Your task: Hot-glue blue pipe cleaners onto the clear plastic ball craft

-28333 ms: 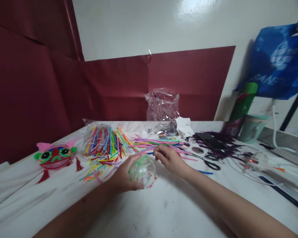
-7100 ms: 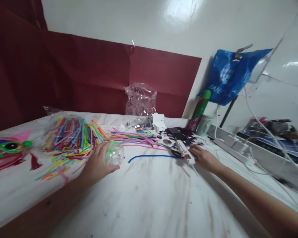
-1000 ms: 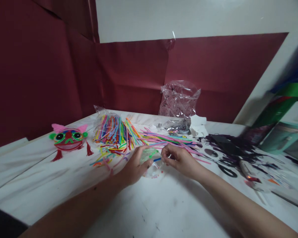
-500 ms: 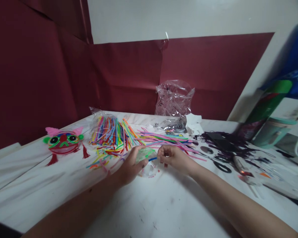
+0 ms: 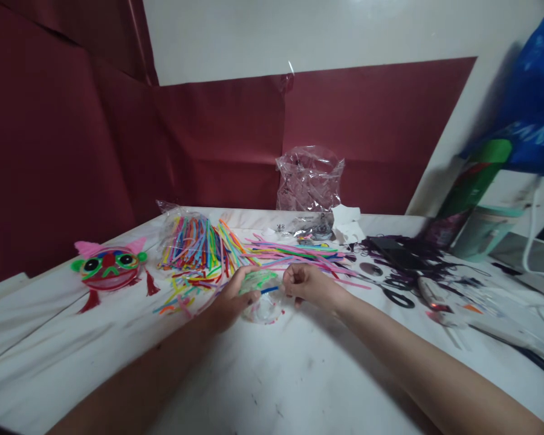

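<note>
My left hand is closed on the edge of a clear plastic piece, which looks rounded and is marked with green pipe cleaner. A short blue pipe cleaner lies across the front of that piece, between my two hands. At the blue strip's right end, my right hand has thumb and fingers pinched together. Whether those fingertips grip the strip or something smaller is too blurred to make out.
A lion-like mask with red tassels stands on the left. Behind my hands are a bag of pipe cleaners, loose pipe cleaners and a crumpled clear bag. Scissors, a glue gun and purple strands lie right.
The camera view has turned slightly right, so the whole scene sits further left. Both hands keep nearly the same pose around the plastic piece and the blue pipe cleaner.
</note>
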{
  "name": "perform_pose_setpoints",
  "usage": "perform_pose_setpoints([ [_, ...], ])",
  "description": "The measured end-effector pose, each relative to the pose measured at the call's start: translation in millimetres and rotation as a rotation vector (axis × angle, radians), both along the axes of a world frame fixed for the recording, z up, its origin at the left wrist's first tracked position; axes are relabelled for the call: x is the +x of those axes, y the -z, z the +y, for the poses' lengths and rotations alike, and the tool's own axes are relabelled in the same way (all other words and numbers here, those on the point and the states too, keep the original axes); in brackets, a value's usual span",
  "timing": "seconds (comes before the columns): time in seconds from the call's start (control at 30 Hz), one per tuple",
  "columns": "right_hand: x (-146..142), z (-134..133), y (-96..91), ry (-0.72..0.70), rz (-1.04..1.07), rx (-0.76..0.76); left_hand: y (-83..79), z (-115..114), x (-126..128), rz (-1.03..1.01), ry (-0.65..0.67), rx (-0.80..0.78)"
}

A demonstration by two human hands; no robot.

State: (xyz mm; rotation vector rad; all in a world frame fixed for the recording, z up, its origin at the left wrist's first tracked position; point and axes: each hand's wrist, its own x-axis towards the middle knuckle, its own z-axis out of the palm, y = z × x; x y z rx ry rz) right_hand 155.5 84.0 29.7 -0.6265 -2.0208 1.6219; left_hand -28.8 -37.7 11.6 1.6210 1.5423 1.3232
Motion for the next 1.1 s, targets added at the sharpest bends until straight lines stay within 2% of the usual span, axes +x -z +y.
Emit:
perform_pose_setpoints([
  [0.33,-4,-3,2.3,0.000,0.002,0.008,-0.3,-1,-8,-0.109,0.077,-0.055],
  [0.53,-5,-5,3.0,0.010,0.011,0.024,0.3,0,-5,-0.183,0.052,-0.061],
  [0.67,-6,-7,2.9,0.019,0.009,0.042,-3.3,1,-2,-0.124,0.009,-0.056],
  [0.93,-7,-11,3.5,0.029,-0.001,0.066,-9.7,0,-5,-0.104,0.051,-0.068],
  [1.1,-8,-15,1.6,0.033,-0.012,0.063,-6.9,0,0,-0.197,0.040,-0.082],
])
